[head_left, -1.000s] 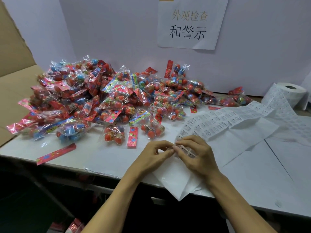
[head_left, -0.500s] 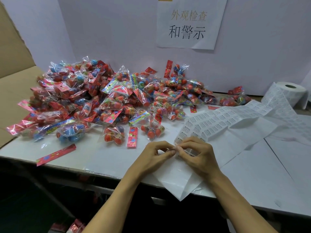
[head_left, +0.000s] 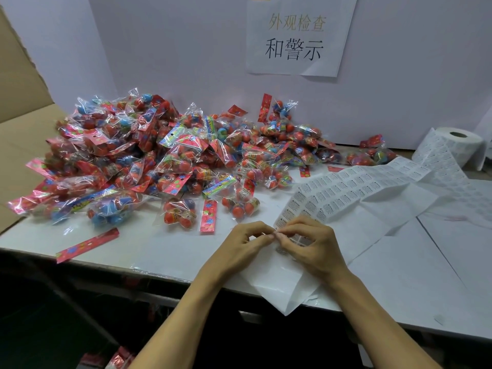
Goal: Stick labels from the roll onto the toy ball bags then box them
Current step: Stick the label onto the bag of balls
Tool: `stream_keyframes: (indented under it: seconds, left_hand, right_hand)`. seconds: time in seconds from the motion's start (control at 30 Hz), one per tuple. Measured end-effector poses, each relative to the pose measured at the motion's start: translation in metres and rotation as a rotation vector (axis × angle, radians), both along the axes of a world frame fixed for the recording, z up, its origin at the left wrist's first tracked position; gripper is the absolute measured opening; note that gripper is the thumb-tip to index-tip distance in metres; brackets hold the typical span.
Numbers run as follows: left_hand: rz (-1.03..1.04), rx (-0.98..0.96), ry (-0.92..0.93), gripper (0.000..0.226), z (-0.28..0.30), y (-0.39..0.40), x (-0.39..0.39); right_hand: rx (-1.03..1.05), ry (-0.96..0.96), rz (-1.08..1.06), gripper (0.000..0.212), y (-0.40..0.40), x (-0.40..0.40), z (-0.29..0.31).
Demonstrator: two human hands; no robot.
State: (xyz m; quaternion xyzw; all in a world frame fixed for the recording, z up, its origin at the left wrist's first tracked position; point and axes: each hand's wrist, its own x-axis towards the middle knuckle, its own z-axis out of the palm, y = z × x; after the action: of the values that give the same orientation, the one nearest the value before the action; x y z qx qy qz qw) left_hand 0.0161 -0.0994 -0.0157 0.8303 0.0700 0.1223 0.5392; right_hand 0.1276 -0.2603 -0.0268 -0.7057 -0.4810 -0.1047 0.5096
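At near table edge, centre: left hand [head_left: 241, 242] and right hand [head_left: 308, 245] met fingertip to fingertip over end of label strip [head_left: 354, 187]. Both curled tight, thumbs against forefingers, pinching at strip's near corner, apparently on a single label; label itself too small to make out. Probably working an edge loose from backing, hence the close two-handed pinch.

Strip trailed from label roll [head_left: 459, 143], standing on end at far right against the partition, unwound leftward across table [head_left: 80, 243] so next labels came within reach. Thin, matte white paper, creased and folded over itself; printed in rows of small rectangular labels, text illegible. Bare backing sheet [head_left: 279, 288] drooped over table edge, stripped portion by the look of it.

Toy ball bags [head_left: 149, 161] heaped left and centre, well apart from hands, none held. Crinkly clear film, glossy; round balls inside, mostly red-orange, some blue; red and foil header cards. One bag [head_left: 181, 213] lay apart, nearest the hands, likely next in line. Loose red header card [head_left: 86, 245] near front edge.

Cardboard box flap [head_left: 21, 134] at far left, brown, matte, open toward pile. Paper sign [head_left: 296, 35] on partition.

Labelling judged early: pile large, nothing seen boxed.
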Motion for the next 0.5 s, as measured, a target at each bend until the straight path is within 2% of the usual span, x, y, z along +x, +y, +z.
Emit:
stream_keyframes:
  seconds: [0.2,0.5]
  left_hand:
    - [-0.002,0.053,-0.022,0.019,-0.0006,-0.0007,0.0011]
    - [0.012,0.062,-0.030,0.014,0.0018,-0.0037,-0.0012]
  right_hand:
    - [0.011,0.023,-0.003,0.003,0.0000,-0.0010,0.0002]
    - [0.011,-0.004,-0.049,0.009,0.0016,-0.0006,-0.0007]
